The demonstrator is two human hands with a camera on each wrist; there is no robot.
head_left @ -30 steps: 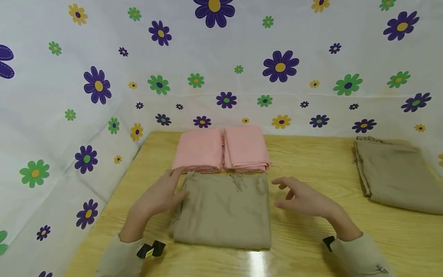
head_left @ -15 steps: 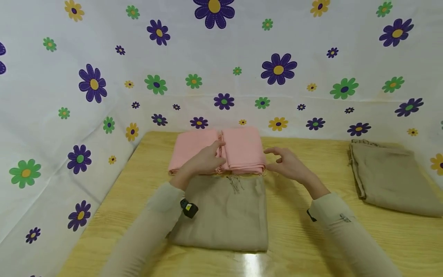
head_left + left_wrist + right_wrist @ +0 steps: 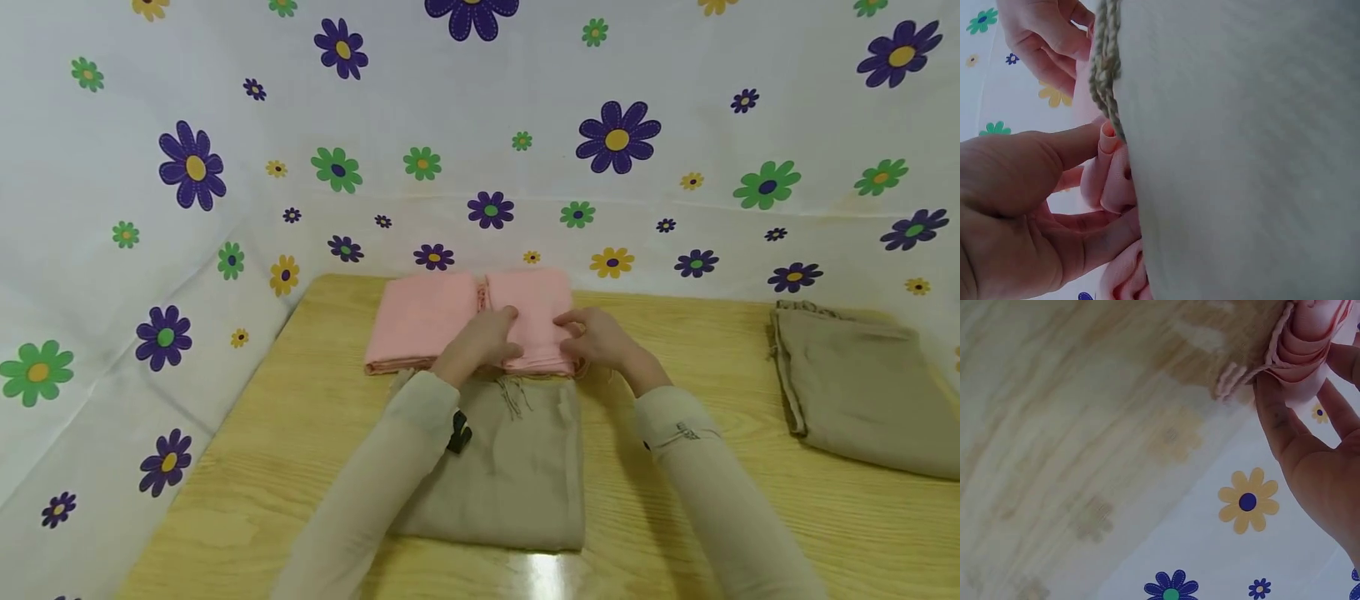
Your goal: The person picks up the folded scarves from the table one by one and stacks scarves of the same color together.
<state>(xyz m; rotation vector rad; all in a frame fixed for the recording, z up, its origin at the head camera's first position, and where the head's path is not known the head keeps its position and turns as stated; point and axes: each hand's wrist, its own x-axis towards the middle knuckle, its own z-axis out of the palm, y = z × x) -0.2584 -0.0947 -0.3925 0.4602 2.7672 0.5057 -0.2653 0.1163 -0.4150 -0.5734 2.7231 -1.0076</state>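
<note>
Two folded pink scarves lie side by side at the back of the table. My left hand [image 3: 483, 337] holds the near left part of the right-hand pink scarf [image 3: 528, 292]; in the left wrist view its thumb and fingers straddle the rolled pink folds [image 3: 1113, 187]. At the opposite edge my right hand [image 3: 596, 337] pinches the same scarf, fingers about the layered folds [image 3: 1307, 353] in the right wrist view, where twisted pink fringe hangs. The left pink scarf [image 3: 423, 312] lies untouched. My left forearm passes over a folded khaki scarf [image 3: 517, 467] in front.
Another folded khaki scarf [image 3: 862, 383] lies at the right of the wooden table [image 3: 697, 350]. A white flowered cloth [image 3: 465, 100] hangs behind the table and along its left side. Twisted khaki fringe [image 3: 1105, 69] hangs close to the left hand in its wrist view.
The left hand has moved from the khaki scarf's left edge across to the right pink scarf. The right hand has moved left and back onto that scarf's right edge.
</note>
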